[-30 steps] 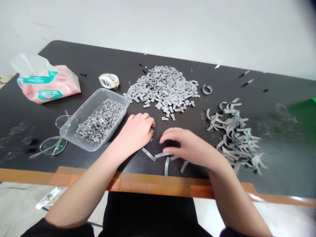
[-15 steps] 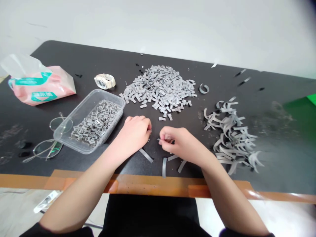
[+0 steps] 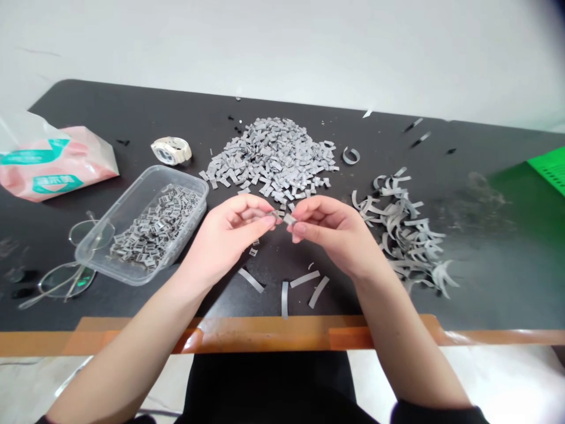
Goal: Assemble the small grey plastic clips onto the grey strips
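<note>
My left hand (image 3: 241, 227) pinches a small metal buckle (image 3: 274, 214) between thumb and fingertips. Facing it, my right hand (image 3: 333, 231) is closed on a short grey strap piece (image 3: 289, 219). The two small parts are close together, and whether they touch I cannot tell. Under the left hand lie loose metal buckles (image 3: 253, 252). Several cut grey strips (image 3: 285, 299) rest on the table near its front edge. Just beyond my fingers is a big heap of small grey strap pieces (image 3: 276, 156).
To the left stands a clear plastic box (image 3: 83, 262) of metal buckles, beside eyeglasses (image 3: 66, 282), a white watch (image 3: 171, 151) and a tissue pack (image 3: 66, 162). Curled grey strips (image 3: 401, 229) are piled at the right. Orange tape (image 3: 273, 333) covers the table's front edge.
My left hand has lifted from the tabletop with a buckle, and both hands have come together farther from the front edge. The view has shifted slightly to the right.
</note>
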`<state>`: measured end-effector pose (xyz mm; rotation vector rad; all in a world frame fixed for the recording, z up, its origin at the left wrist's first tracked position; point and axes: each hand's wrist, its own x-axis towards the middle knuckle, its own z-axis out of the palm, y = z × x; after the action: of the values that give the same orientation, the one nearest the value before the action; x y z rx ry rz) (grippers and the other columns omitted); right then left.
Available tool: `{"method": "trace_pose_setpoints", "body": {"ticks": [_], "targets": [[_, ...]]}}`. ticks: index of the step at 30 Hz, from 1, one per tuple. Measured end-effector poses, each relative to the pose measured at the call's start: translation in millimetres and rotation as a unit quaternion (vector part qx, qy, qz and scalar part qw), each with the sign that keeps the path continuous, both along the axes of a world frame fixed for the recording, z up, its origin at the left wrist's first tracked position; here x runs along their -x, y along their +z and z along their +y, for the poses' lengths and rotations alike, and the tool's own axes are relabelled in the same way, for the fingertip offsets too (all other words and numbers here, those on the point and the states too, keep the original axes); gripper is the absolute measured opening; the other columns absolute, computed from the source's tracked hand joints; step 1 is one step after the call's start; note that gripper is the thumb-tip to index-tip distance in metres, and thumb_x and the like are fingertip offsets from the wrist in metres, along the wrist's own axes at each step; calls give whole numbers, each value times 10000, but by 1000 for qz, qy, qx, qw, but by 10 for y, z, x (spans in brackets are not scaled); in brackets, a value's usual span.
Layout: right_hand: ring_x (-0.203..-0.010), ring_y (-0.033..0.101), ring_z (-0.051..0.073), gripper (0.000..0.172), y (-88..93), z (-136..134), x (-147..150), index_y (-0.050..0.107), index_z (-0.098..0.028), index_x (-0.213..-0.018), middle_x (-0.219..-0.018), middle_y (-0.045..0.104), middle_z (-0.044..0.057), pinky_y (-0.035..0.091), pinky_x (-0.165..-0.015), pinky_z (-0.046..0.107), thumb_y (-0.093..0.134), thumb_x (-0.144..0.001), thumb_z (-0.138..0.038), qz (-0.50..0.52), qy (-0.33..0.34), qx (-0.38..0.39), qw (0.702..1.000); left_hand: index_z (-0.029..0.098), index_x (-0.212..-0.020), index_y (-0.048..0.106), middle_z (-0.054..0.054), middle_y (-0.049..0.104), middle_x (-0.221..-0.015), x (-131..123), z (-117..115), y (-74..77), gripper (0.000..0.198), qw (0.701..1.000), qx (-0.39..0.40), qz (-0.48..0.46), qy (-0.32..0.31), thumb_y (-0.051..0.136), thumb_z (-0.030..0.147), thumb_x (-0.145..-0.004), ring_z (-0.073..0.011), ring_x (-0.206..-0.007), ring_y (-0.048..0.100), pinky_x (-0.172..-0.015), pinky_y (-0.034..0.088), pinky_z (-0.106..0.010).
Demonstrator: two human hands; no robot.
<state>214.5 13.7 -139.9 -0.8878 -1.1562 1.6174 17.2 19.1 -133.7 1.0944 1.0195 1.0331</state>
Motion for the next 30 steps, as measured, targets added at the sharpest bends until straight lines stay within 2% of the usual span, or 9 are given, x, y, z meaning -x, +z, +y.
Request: {"method": "trace_pose_setpoints", "body": {"ticks": [3, 9, 13, 19, 24, 30], "targets": [[-686, 659, 79, 84, -29, -26, 41, 759, -205, -842, -771, 723, -27, 548, -718, 205, 832, -818, -171, -6, -3, 16, 1000, 169, -835, 704, -7, 770, -855, -28, -26, -8, 112, 1000, -17, 7, 16, 809, 198, -809, -107, -767, 695, -740, 540, -213], [-657, 632, 66, 85, -74, -46, 93, 760, -209, -821, -764, 727, -34, 523, -672, 183, 840, -807, -185, 11, -35, 47, 998, 175, -853, 704, -22, 755, -923, -57, -68, 27, 67, 993, -100, 63, -12, 763, 151, -829, -125, -850, 680, -798, 546, -239], [-657, 621, 61, 87, -53, -57, 77, 768, -215, -845, -745, 710, -41, 503, -666, 171, 827, -809, -162, 11, -38, 63, 997, 177, -869, 699, -22, 741, -919, -42, -63, 26, 35, 987, -127, 97, -15, 732, 177, -855, -132, -860, 665, -804, 540, -244], [-669, 613, 68, 67, -51, -45, 83, 771, -202, -843, -747, 693, -30, 491, -670, 181, 820, -815, -166, 28, -25, 78, 996, 185, -1003, 749, -14, 763, -960, -21, -54, 38, 154, 977, -136, 158, -41, 722, 167, -852, -141, -886, 682, -860, 537, -264], [-654, 598, 84, 150, -73, -47, 129, 733, -207, -818, -739, 672, -34, 485, -668, 215, 874, -778, -241, 37, -38, 79, 995, 195, -941, 749, -7, 732, -939, -15, -58, 62, 131, 964, -178, 195, -41, 687, 125, -850, -152, -897, 673, -840, 532, -267], [-673, 545, 111, 161, -70, -22, 65, 751, -219, -881, -697, 617, -32, 444, -679, 244, 812, -853, -366, -43, -30, 56, 997, 192, -945, 742, -26, 747, -956, -13, -54, 76, 94, 979, -138, 148, -2, 734, 206, -852, -167, -890, 673, -857, 537, -285]]}}
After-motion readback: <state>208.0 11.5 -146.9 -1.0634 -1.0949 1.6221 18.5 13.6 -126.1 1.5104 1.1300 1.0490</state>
